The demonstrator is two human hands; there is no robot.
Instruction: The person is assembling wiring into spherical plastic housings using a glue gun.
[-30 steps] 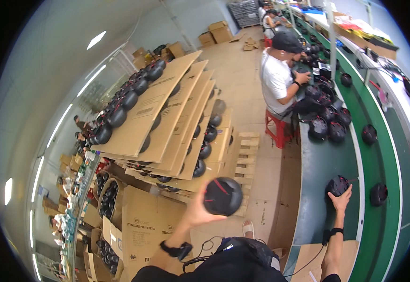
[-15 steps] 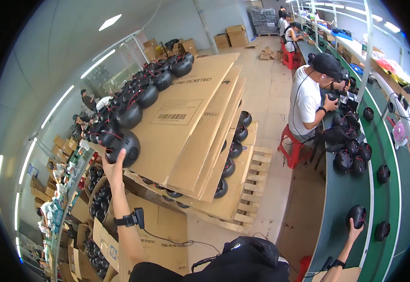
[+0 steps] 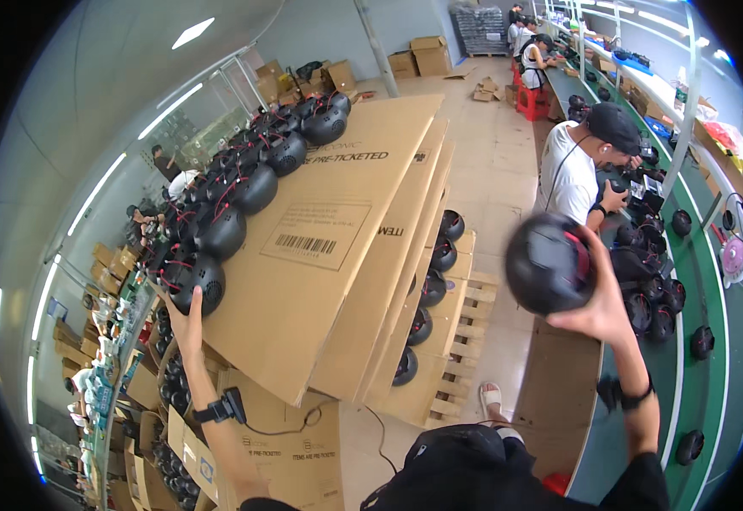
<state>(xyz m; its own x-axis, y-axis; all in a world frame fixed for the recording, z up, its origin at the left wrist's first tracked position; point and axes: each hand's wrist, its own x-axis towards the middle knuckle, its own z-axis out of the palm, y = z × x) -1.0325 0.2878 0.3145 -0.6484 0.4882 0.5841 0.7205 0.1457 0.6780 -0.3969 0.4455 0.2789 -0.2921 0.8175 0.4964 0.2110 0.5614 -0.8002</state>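
Note:
Up in the air on the right, my right hand (image 3: 607,300) grips a black round housing (image 3: 542,266) with red wires in its open side; it is blurred by motion. My left hand (image 3: 186,330) is on another black round housing (image 3: 207,283), with small grille holes, at the near end of the rows. The thumb lies on its front, and the other fingers are mostly hidden behind it. Several similar housings (image 3: 254,189) with red wires sit in rows along the left of the top cardboard sheet (image 3: 320,234).
Beneath the sheets, more housings sit in layers on a wooden pallet (image 3: 465,336). On the right runs a green conveyor (image 3: 682,358) carrying housings, where a co-worker in a white shirt (image 3: 569,170) sits. Cartons (image 3: 186,447) of housings stand at lower left.
My right hand has lifted a housing up and inward from the conveyor side. My left hand stays on its housing, now slightly lower and further left in view. The co-worker's head is lower.

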